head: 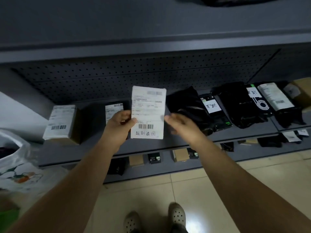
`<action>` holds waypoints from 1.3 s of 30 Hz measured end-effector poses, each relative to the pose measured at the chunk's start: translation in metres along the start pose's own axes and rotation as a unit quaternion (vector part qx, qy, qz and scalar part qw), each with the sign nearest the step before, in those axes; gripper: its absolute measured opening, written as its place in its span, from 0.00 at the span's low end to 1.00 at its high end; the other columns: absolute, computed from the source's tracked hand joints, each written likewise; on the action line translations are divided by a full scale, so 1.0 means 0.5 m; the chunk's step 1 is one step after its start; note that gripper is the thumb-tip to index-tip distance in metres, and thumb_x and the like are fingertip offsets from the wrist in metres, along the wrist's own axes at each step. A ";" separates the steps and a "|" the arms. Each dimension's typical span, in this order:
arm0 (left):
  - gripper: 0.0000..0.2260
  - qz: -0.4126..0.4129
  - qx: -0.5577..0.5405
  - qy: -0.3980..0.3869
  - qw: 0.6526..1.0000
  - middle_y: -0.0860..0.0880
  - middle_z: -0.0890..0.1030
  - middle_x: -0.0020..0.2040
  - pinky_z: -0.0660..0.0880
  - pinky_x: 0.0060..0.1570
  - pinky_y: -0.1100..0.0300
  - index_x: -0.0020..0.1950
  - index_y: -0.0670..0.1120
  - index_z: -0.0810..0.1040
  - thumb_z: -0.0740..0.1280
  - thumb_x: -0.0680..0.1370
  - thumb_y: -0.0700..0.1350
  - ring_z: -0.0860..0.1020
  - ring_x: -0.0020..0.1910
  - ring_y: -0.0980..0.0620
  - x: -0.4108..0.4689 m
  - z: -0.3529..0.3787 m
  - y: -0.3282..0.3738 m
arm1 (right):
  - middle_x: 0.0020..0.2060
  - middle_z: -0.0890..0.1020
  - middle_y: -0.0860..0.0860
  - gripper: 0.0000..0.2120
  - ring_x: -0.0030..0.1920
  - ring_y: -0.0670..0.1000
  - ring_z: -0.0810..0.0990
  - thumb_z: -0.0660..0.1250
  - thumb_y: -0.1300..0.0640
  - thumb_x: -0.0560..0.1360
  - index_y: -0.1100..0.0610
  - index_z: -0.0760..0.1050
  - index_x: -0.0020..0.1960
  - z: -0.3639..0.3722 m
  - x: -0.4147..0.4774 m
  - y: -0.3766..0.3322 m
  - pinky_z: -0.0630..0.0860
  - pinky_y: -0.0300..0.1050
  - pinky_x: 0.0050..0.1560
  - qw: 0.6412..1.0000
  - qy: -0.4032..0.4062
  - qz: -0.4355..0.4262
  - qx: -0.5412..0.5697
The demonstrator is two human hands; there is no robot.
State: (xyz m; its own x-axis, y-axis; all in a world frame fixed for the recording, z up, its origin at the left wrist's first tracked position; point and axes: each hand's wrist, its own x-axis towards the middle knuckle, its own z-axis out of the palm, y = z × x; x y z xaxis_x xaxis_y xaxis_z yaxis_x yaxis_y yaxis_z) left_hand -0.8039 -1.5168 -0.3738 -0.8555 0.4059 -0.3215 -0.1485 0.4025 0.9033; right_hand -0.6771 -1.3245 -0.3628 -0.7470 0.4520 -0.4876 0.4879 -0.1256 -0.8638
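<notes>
My left hand (pixel 120 122) grips a flat white parcel (pixel 148 111) by its left edge, thumb across the front. The parcel stands upright in the air in front of the middle shelf, showing a shipping label, a barcode and handwritten characters at the bottom. My right hand (pixel 180 122) hovers just right of the parcel with relaxed, slightly blurred fingers and holds nothing; whether it touches the parcel's edge I cannot tell.
The grey metal shelf (pixel 151 145) carries a labelled cardboard box (pixel 61 123) at left, a dark parcel (pixel 114 108) behind my left hand, and several black bagged parcels (pixel 239 105) at right. Small boxes sit on the lower shelf (pixel 180 154). A white plastic bag (pixel 15 165) stands far left.
</notes>
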 end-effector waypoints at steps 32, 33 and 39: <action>0.15 0.271 0.195 0.001 0.943 0.56 0.74 0.64 0.69 0.67 0.55 0.65 0.49 0.77 0.67 0.78 0.49 0.71 0.64 0.60 -0.429 -0.192 0.051 | 0.53 0.85 0.57 0.11 0.53 0.53 0.81 0.66 0.56 0.79 0.61 0.80 0.56 0.086 -0.415 -0.001 0.77 0.48 0.55 0.983 -0.043 -0.072 0.161; 0.15 0.281 0.197 0.009 0.939 0.56 0.75 0.63 0.69 0.67 0.55 0.64 0.49 0.77 0.68 0.78 0.48 0.71 0.64 0.60 -0.461 -0.192 0.067 | 0.53 0.85 0.57 0.12 0.53 0.53 0.81 0.66 0.56 0.79 0.62 0.80 0.57 0.075 -0.448 -0.005 0.77 0.48 0.54 0.982 -0.042 -0.080 0.166; 0.15 0.352 0.197 0.021 0.915 0.57 0.74 0.64 0.69 0.66 0.55 0.65 0.51 0.76 0.67 0.78 0.51 0.71 0.64 0.60 -0.617 -0.182 0.225 | 0.55 0.84 0.56 0.14 0.59 0.57 0.81 0.66 0.54 0.80 0.63 0.80 0.58 -0.021 -0.629 -0.109 0.77 0.52 0.60 0.973 -0.013 -0.161 0.164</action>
State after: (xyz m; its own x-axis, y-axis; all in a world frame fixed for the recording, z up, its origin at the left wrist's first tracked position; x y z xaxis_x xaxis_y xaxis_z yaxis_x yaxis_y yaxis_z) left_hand -0.6016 -1.6714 -0.1471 -0.6896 0.6499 0.3194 0.6303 0.3216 0.7066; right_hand -0.4642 -1.4504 -0.1609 -0.8505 0.4925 -0.1849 0.0600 -0.2583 -0.9642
